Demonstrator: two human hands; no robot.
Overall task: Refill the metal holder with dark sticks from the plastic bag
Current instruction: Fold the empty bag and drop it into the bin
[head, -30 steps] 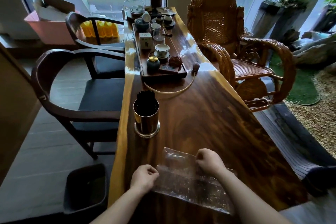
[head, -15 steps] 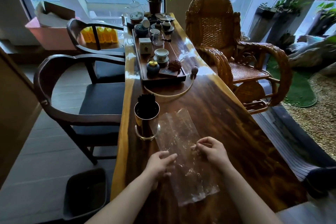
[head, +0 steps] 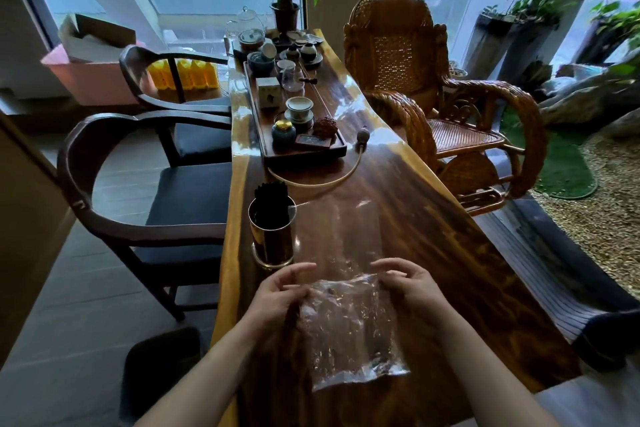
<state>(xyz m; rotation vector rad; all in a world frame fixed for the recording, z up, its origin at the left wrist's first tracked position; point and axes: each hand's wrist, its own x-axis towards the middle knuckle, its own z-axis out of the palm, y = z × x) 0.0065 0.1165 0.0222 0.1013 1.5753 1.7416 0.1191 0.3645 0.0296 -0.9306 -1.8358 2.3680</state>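
Observation:
A brass-coloured metal holder (head: 272, 239) stands near the table's left edge with dark sticks (head: 272, 191) poking out of its top. In front of it, a clear plastic bag (head: 349, 326) lies lengthwise on the wooden table (head: 433, 253). The bag looks crinkled, its far part stretches faintly toward the holder, and no sticks show inside it. My left hand (head: 278, 293) pinches the bag's left edge with the fingers curled. On the opposite edge, my right hand (head: 408, 286) holds it at the same height.
A long tea tray (head: 341, 151) with cups, jars and a glass pot fills the table's far half, and a curved tube (head: 329, 180) lies before it. Two dark armchairs (head: 114, 204) stand on the left, a wicker rocking chair (head: 450, 107) on the right, and a black bin (head: 159, 367) on the floor at the lower left.
The bag turned from crosswise to lengthwise on the table. Both hands shifted to its two side edges and now hold it a little nearer to me. The holder has not moved.

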